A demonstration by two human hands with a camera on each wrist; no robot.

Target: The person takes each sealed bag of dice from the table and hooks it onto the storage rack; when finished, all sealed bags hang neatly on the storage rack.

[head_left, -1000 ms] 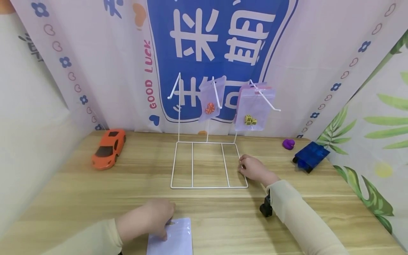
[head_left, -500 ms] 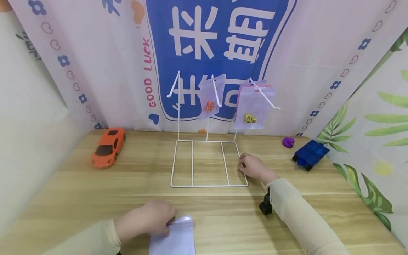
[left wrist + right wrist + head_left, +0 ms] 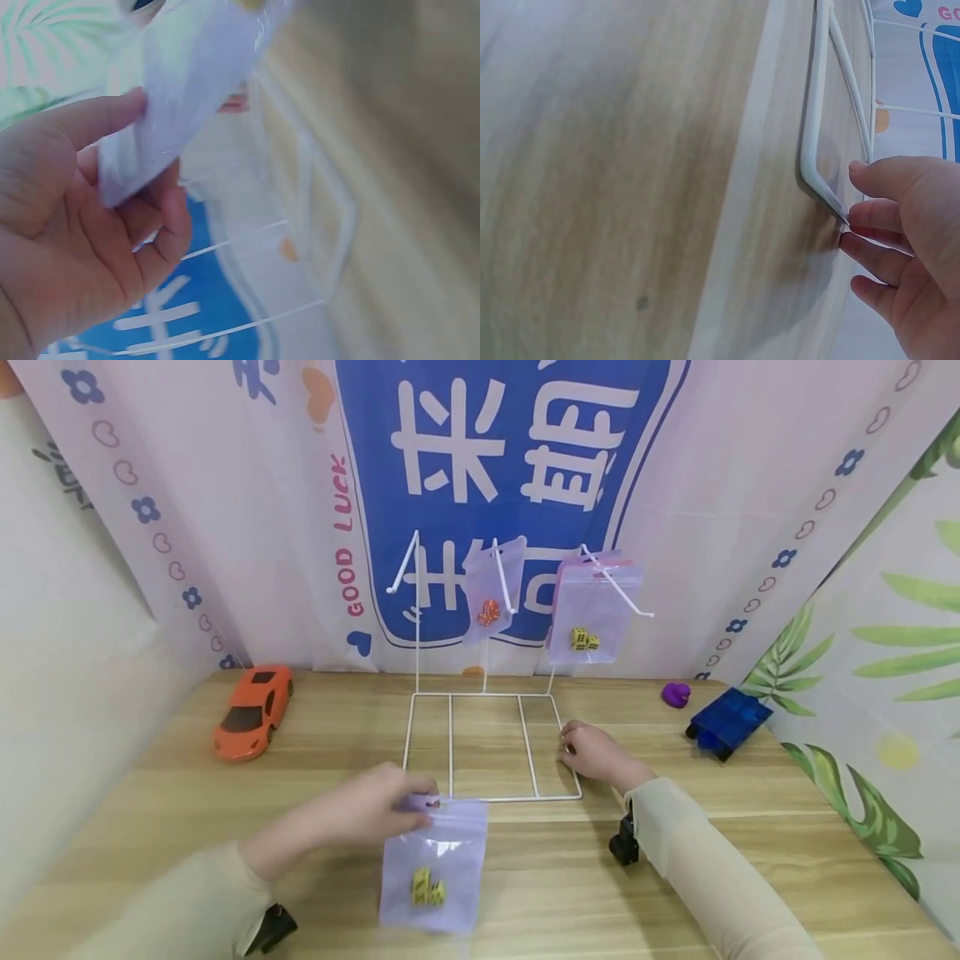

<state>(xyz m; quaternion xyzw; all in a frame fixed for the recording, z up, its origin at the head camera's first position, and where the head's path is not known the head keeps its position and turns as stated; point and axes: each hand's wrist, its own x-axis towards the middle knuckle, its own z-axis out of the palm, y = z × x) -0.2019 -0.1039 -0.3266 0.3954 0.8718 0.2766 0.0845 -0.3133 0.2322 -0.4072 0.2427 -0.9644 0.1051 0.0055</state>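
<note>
My left hand (image 3: pixel 375 806) pinches the top edge of a clear purple-tinted zip bag (image 3: pixel 457 852) between thumb and fingers. Yellow dice (image 3: pixel 426 890) show in the lower part of this bag, which hangs in front of the rack. In the left wrist view the bag (image 3: pixel 169 90) is seen at a slant, blurred. My right hand (image 3: pixel 596 753) grips the right side wire of the white wire rack's base (image 3: pixel 487 799); in the right wrist view its fingertips (image 3: pixel 853 219) are at that wire.
On the rack's middle hook hangs a bag with orange dice (image 3: pixel 489 612); the right hook carries several bags, the front one with yellow dice (image 3: pixel 581 638). The left hook (image 3: pixel 403 564) is bare. An orange toy car (image 3: pixel 253 712), purple duck (image 3: pixel 676 695) and blue toy car (image 3: pixel 729 723) stand on the table.
My left hand has lifted the bag from the table's front and carried it forward toward the rack, so its yellow dice now show. The right hand has stayed at the rack's base.
</note>
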